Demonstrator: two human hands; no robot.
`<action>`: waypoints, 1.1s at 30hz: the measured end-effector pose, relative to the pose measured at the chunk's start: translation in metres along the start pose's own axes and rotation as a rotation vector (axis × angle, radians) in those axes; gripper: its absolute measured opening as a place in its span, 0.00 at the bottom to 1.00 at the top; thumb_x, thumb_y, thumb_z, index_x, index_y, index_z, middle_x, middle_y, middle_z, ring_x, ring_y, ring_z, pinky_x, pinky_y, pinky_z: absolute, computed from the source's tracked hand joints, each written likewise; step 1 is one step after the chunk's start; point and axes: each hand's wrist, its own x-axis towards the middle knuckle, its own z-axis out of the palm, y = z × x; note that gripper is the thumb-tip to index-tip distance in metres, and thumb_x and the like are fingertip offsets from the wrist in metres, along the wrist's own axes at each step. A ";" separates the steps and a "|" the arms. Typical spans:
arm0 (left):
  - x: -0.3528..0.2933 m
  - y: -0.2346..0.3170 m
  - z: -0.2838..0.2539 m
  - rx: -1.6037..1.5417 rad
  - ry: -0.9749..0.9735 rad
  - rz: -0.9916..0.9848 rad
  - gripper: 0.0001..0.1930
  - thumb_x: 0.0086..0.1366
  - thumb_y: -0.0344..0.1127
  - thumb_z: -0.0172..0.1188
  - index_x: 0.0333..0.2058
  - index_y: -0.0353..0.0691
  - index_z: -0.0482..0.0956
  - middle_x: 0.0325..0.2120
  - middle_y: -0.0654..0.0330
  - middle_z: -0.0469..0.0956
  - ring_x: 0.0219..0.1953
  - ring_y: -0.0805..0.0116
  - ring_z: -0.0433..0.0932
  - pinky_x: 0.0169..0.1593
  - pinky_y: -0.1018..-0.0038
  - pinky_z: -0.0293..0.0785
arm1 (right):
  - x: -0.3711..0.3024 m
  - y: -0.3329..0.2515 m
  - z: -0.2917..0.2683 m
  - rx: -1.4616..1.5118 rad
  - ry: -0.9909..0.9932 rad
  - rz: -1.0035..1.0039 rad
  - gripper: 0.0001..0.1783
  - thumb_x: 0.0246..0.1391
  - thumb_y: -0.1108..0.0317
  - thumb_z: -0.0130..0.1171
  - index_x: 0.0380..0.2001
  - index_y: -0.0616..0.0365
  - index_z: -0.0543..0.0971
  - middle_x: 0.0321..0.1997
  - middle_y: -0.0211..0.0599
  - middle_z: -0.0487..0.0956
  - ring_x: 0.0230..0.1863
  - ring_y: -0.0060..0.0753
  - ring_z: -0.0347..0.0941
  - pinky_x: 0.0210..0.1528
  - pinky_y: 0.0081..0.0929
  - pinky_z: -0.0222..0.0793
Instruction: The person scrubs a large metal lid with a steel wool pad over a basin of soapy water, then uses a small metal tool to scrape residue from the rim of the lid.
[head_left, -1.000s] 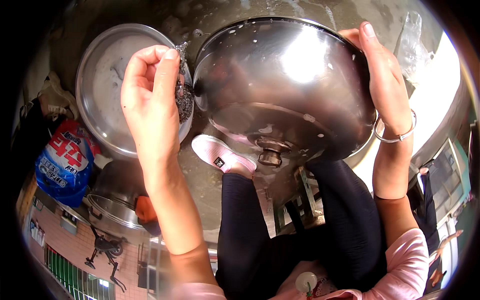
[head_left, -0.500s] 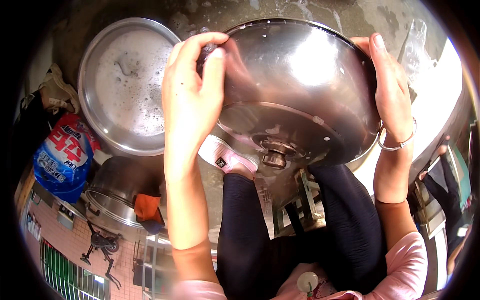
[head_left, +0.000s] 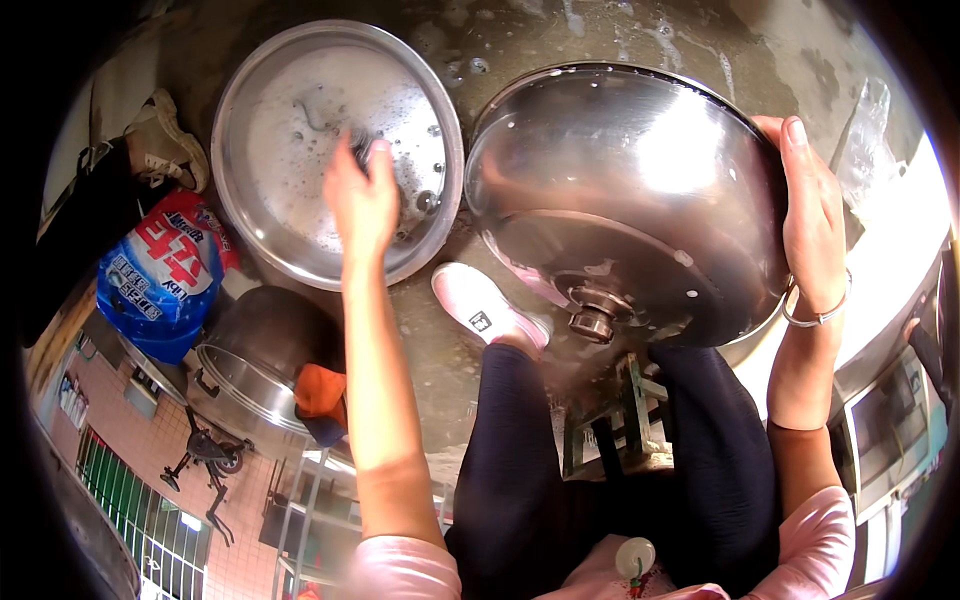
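A large domed steel pot lid (head_left: 630, 190) with a round knob (head_left: 592, 318) stands tilted in front of me, over my right knee. Spots of foam dot its shiny outside. My right hand (head_left: 815, 225) grips the lid's right rim, thumb on the outer side and the other fingers partly hidden. To the left, my left hand (head_left: 362, 200) is over the wide steel basin (head_left: 228, 160) of foamy water. Its fingers are closed on a dark, wiry scouring pad (head_left: 362, 148), partly covered by the hand. Whether the pad touches the water I cannot tell.
Left of the basin lie a blue and red detergent bag (head_left: 165, 275) and a shoe (head_left: 168, 140). A steel pot (head_left: 265, 340) with an orange cloth (head_left: 320, 390) stands nearer. A small wooden stool (head_left: 632, 405) is between my legs. A clear plastic bag (head_left: 868, 140) lies far right on wet floor.
My left hand has left the lid's left side and moved left over the basin with the scouring pad. The right hand still holds the lid. The whole view has shifted a little.
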 end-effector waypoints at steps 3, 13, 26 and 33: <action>-0.028 -0.001 0.031 0.495 -0.173 0.083 0.29 0.60 0.42 0.58 0.59 0.44 0.65 0.54 0.37 0.63 0.51 0.40 0.69 0.57 0.58 0.65 | 0.001 0.002 -0.003 -0.049 0.025 0.007 0.26 0.69 0.55 0.35 0.42 0.67 0.77 0.36 0.31 0.77 0.38 0.19 0.68 0.45 0.17 0.63; -0.010 0.039 -0.022 -1.111 -0.023 -0.627 0.09 0.66 0.39 0.54 0.34 0.39 0.73 0.20 0.62 0.71 0.15 0.73 0.68 0.17 0.75 0.62 | 0.000 0.005 -0.006 -0.071 0.027 0.005 0.26 0.69 0.54 0.36 0.42 0.66 0.77 0.36 0.31 0.77 0.37 0.20 0.68 0.44 0.17 0.63; -0.006 0.070 -0.015 -0.591 -0.128 -0.101 0.05 0.61 0.30 0.58 0.34 0.35 0.78 0.33 0.66 0.76 0.38 0.78 0.72 0.45 0.78 0.68 | -0.001 -0.003 -0.003 -0.033 -0.001 -0.002 0.25 0.68 0.53 0.40 0.42 0.65 0.77 0.34 0.30 0.77 0.36 0.19 0.68 0.42 0.16 0.63; -0.004 0.147 -0.010 -0.222 0.101 0.372 0.06 0.56 0.32 0.65 0.33 0.40 0.81 0.35 0.58 0.77 0.39 0.66 0.76 0.46 0.72 0.70 | -0.003 -0.001 0.003 0.007 0.086 -0.053 0.22 0.66 0.54 0.46 0.39 0.63 0.79 0.29 0.29 0.77 0.31 0.18 0.69 0.37 0.18 0.66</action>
